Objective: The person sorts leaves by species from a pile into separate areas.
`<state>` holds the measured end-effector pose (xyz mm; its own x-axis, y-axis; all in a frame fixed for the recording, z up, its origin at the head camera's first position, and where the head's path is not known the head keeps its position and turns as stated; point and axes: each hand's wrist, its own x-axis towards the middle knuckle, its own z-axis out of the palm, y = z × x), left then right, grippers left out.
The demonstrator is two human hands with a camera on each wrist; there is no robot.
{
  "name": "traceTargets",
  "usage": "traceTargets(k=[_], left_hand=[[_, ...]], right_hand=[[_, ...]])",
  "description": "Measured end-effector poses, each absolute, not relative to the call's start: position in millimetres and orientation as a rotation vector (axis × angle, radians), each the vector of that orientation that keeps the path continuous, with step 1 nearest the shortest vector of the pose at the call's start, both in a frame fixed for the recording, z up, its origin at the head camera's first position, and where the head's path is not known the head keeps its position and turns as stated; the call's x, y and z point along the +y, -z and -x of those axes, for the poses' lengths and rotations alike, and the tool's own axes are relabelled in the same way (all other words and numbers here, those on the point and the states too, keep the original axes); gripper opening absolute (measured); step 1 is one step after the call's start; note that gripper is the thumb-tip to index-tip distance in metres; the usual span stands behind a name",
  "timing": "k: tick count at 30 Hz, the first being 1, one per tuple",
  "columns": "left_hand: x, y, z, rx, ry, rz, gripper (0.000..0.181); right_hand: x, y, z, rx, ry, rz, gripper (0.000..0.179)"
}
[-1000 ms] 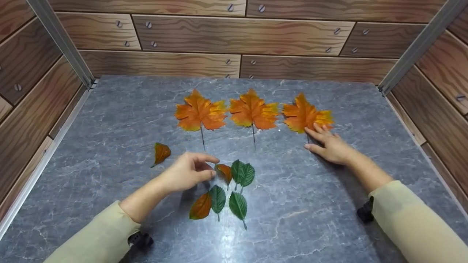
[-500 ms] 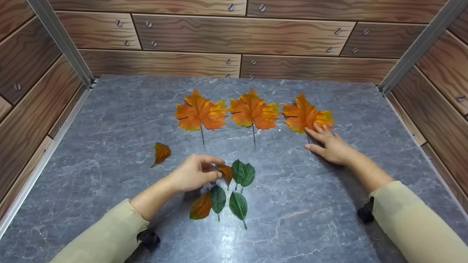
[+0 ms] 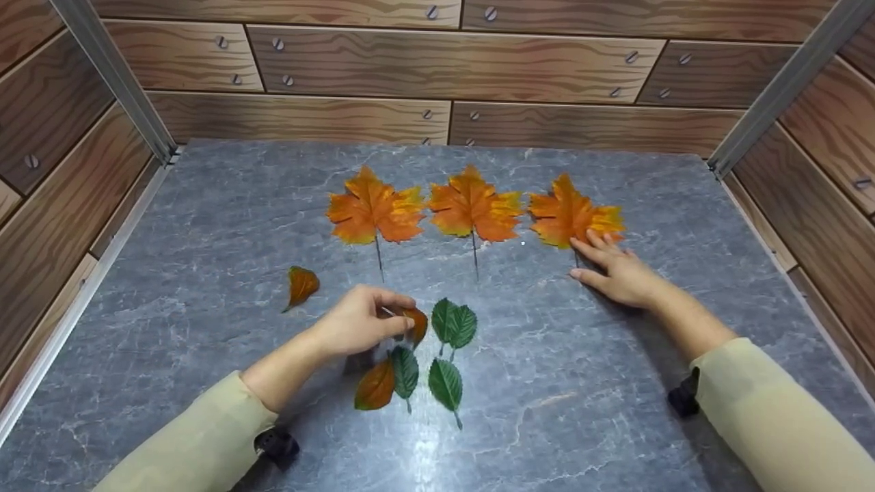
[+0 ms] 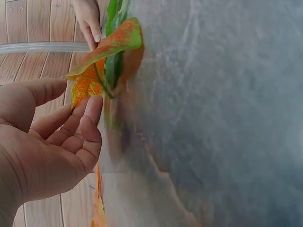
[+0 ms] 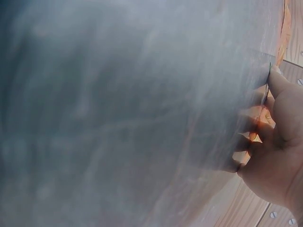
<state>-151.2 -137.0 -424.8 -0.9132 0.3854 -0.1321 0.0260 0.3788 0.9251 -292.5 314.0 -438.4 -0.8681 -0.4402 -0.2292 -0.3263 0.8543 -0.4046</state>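
My left hand (image 3: pixel 359 321) is over a small orange-brown leaf (image 3: pixel 419 326), its thumb and forefinger at the leaf's left edge, pinching it. In the left wrist view that leaf (image 4: pixel 116 45) has a green rim and stands curled up beside the left hand (image 4: pixel 57 132); the exact contact is partly hidden. My right hand (image 3: pixel 618 273) rests spread on the stem end of the right orange maple leaf (image 3: pixel 567 212), covering part of it. In the right wrist view, the right hand (image 5: pixel 279 137) has its fingers extended on the tabletop.
Two more maple leaves, a left one (image 3: pixel 372 208) and a middle one (image 3: pixel 473 208), lie in a row. Green leaves (image 3: pixel 446 386) and another orange-brown leaf (image 3: pixel 374 388) lie nearer. One brown leaf (image 3: pixel 301 287) sits apart at left. Wood-patterned walls (image 3: pixel 451 68) enclose the grey tabletop (image 3: pixel 581 410).
My left hand has moved right to the small orange-brown leaf, which has shifted slightly left and tilted. The green leaf below it has shifted a little. My right hand has stayed still.
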Motion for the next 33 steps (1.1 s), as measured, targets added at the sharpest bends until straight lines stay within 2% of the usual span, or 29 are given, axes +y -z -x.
traceTargets(k=[19, 33], left_hand=[[-182.5, 391.9, 160.4, 2.543, -1.549, -0.233, 0.032], [-214.2, 392.6, 174.4, 2.656, -1.458, -0.080, 0.030]], right_hand=[[314.6, 439.8, 293.3, 2.710, 0.518, 0.574, 0.079], [314.2, 439.4, 292.4, 2.717, 0.509, 0.572, 0.079]])
